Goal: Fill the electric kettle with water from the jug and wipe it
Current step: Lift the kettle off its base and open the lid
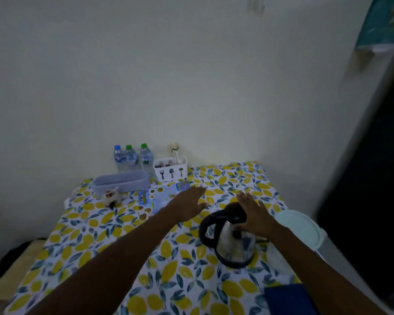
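Kettle (233,241), steel with a black handle and black lid, is seen standing on the desk (105,235), at about 4 o'clock from the desk's middle. The desk is covered with a cloth printed with yellow lemons and blue leaves. The right hand (254,215) is laid against the kettle's top at its 2 o'clock side, fingers stretched out and palm touching the lid area; nothing is pinched. The left hand (190,204) is held flat and spread above the cloth at 10 o'clock from the kettle, apart from it and empty. Three bottles (132,156) are lined up against the wall at 12 o'clock, with a white cutlery caddy (170,170) just beside them and a pale lidded box (122,183) in front. A small round item (110,197) near the box is too blurred to be told. A pale round lid (301,228) is seen off the desk edge at 3 o'clock.
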